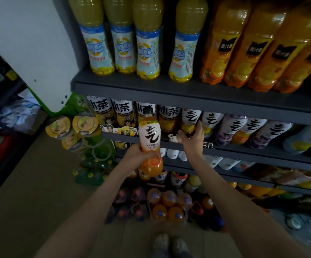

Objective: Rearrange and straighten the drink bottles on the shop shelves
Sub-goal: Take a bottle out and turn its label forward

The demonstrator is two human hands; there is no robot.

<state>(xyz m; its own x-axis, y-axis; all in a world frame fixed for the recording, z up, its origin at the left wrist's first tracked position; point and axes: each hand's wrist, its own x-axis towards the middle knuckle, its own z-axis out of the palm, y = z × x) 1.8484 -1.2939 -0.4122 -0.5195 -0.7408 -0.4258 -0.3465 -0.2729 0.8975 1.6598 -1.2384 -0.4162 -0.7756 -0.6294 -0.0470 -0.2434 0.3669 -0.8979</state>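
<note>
Head view, shop aisle: a person stands on a beige floor [39, 183] facing dark grey shelves [169, 94] in dim light, with a white panel [30, 43] at the left. The tips of grey shoes [169, 243] show at the bottom edge.

The top shelf carries yellow drinks [147, 49] in pale blue labels, their print blurred, and beside them orange juice bottles [223, 49] with black patches reading 美汁源. On the shelf below, iced tea bottles [122, 112] read 冰茶, and a shelf-edge tag [126, 131] reads "900ml" and 冰茶. To their right runs a row of white-labelled bottles marked with a black brush-stroke 气.

The left hand [138, 155] grips the orange bottle [149, 138] round its lower half, fingers wrapped. It is held upright in front of the second shelf, black cap on, and its white label bears the same 气. The right hand [192, 138] curls round the base of a yellow-bottomed bottle [190, 118] standing in that row, thumb raised along its side.

On the floor lies a shrink-wrapped pack [167, 207] of orange drinks with blue caps. A green wire rack at the left holds lidded cups [71, 127].
</note>
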